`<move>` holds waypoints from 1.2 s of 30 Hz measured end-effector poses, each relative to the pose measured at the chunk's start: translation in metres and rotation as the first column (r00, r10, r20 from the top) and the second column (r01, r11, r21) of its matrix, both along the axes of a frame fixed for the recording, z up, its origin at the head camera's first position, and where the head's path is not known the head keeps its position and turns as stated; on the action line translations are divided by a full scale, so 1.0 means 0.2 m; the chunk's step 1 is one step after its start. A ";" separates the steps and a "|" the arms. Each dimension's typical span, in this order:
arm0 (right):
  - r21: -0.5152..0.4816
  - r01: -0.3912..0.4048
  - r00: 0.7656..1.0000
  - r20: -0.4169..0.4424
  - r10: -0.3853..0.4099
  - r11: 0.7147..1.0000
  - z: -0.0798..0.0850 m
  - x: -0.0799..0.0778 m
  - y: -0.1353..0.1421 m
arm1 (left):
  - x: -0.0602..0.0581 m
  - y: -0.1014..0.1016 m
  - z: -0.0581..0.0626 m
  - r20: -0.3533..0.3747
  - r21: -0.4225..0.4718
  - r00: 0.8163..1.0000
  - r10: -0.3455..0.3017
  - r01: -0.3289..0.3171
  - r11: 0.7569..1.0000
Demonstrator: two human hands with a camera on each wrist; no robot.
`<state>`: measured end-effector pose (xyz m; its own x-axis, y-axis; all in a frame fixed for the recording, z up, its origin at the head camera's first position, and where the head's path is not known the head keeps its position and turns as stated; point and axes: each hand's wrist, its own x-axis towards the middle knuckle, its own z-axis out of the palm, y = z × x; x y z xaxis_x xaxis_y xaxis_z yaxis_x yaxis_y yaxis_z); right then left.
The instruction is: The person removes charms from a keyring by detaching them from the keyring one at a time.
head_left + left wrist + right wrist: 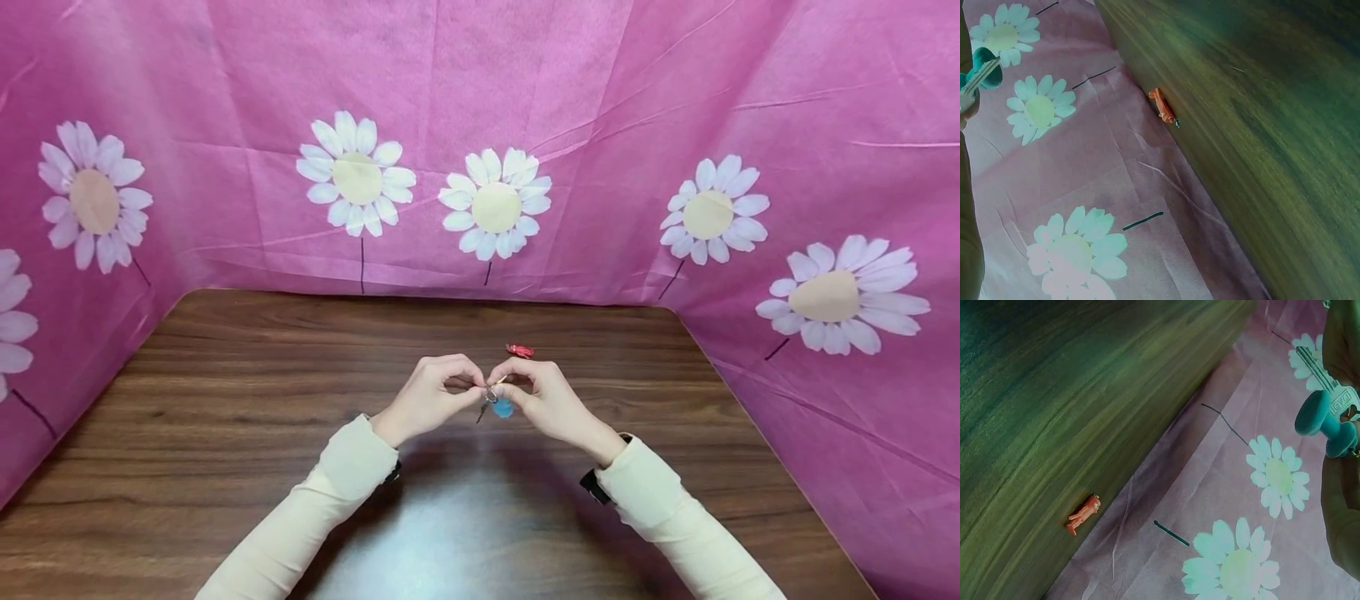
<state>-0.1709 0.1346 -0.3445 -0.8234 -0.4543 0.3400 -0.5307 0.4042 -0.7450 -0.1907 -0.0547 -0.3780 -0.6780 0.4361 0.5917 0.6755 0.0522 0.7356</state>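
Above the middle of the table, my left hand (438, 390) and right hand (551, 402) meet fingertip to fingertip. Between them is a small metal key ring (491, 395), which both pinch with thumb and fingers. A metal key (1338, 394) hangs from it, and so does a blue knob-shaped piece (502, 408) with two rounded ends, largest in the right wrist view. The fingertips hide part of the ring. Beyond the right hand, a small red figure-shaped trinket (520, 351) lies on the table, apart from both hands.
The brown wood-grain table (225, 417) has its far edge against a pink cloth (585, 100) printed with white daisies. The cloth also hangs along the left and right sides. Dark bands circle both wrists below the pale sleeves (645, 483).
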 end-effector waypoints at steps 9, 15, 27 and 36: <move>-0.075 0.037 0.991 0.133 -0.027 0.996 -0.01 0.01 -0.01 | 0.00 0.00 0.00 -0.179 -0.061 0.983 -0.034 0.024 0.998; -0.118 0.027 0.968 0.253 0.004 0.993 0.00 0.00 0.00 | -0.01 -0.01 0.01 -0.404 -0.086 0.915 0.012 -0.051 0.995; -0.073 -0.041 0.909 0.411 0.068 0.997 0.02 -0.05 0.01 | -0.03 -0.01 0.00 -0.608 -0.139 0.794 -0.012 -0.091 0.986; -0.098 -0.085 0.849 0.514 0.124 0.992 0.00 -0.08 0.00 | -0.03 -0.02 -0.01 -0.727 -0.134 0.686 0.017 -0.167 0.977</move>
<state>-0.1872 0.1353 -0.3446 -0.8377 -0.5388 -0.0892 -0.0956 0.3055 -0.9474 -0.1957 -0.0578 -0.3795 -0.1192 0.5406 0.8328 0.9755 0.2198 -0.0030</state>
